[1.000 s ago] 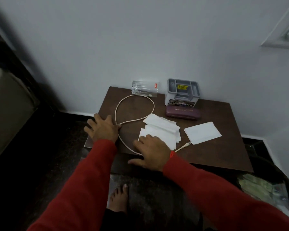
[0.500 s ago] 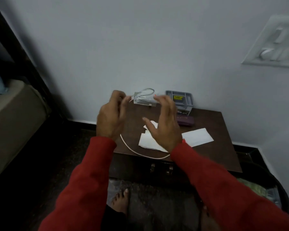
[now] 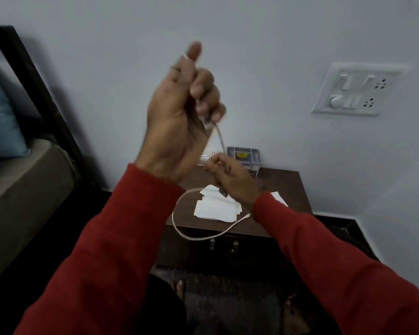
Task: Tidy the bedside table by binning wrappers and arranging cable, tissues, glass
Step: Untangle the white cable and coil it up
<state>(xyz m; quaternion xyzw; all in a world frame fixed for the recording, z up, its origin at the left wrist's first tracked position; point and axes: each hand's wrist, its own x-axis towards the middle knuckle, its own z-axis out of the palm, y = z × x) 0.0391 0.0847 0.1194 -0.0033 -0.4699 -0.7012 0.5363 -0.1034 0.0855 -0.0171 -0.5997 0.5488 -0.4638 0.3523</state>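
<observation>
Step in hand: coiling the cable (image 3: 194,234); this is a judgement from the raised hands and the hanging loop.
Left hand (image 3: 179,117): raised high against the wall, fingers curled closed round one end of the cable, thumb up; the picture is blurred here.
Right hand (image 3: 230,176): lower and to the right, above the far part of the bedside table (image 3: 298,187), fingers pinched on the strand that runs down from the left hand.
Cable slack: a loop hangs off the near edge of the table, its free plug end lying near the right sleeve.
Tissues (image 3: 217,207): loose white sheets overlapping untidily mid-table, not yet stacked; one more sheet shows at the right, mostly hidden by the sleeve.
Glass: a clear thing at the far edge behind the hands, too hidden to be sure.
Organiser (image 3: 243,154): grey tray at the far edge by the wall.
Wrappers: none visible on the table; whether binned I cannot tell.
Left to do: finish the coil, set it down, square the tissues, place the glass.
</observation>
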